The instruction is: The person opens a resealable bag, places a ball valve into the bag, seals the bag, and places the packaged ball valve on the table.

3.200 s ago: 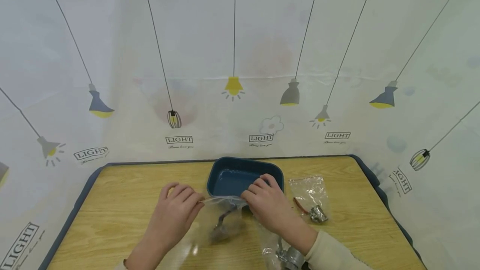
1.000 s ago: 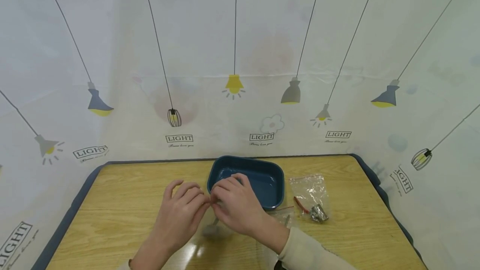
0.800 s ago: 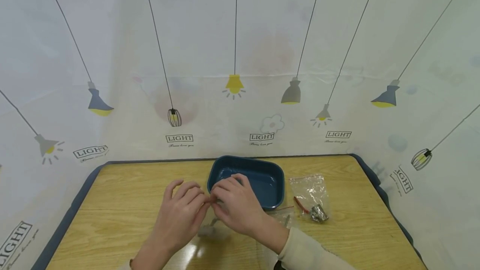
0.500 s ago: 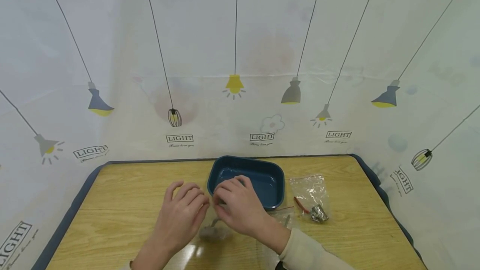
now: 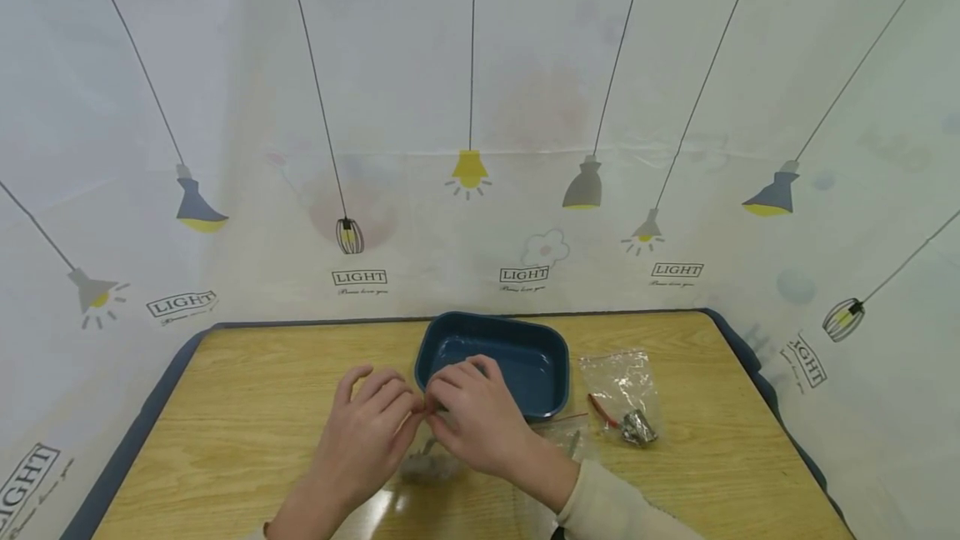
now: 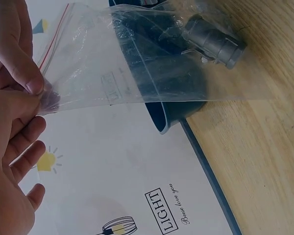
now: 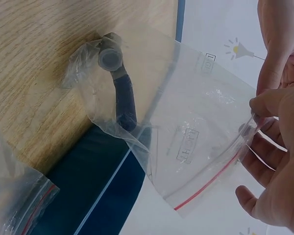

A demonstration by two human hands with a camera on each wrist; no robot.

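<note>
A clear zip bag (image 6: 88, 63) with a red line along its mouth hangs between my two hands. My left hand (image 5: 367, 436) pinches the zip edge between thumb and forefinger, its other fingers spread. Right beside it, my right hand (image 5: 480, 419) pinches the same edge, so the fingertips of both hands meet near one corner. In the bottom of the bag lies a grey cylindrical fitting (image 6: 213, 41) with a dark blue lever (image 7: 125, 100). In the head view the hands partly hide the bag, and its contents look blurred just below them.
A dark blue tray (image 5: 536, 373) stands just behind the hands. To its right, another clear bag (image 5: 618, 377) holds a shiny metal part with a red piece. A further zip bag (image 5: 562, 432) lies partly under the right forearm. Everything rests on a wooden table (image 5: 247, 407).
About three seconds ago the hands held the bag's mouth stretched between them; the right hand has since moved left to meet the left. Lately, the fingertips parted slightly and came together again.
</note>
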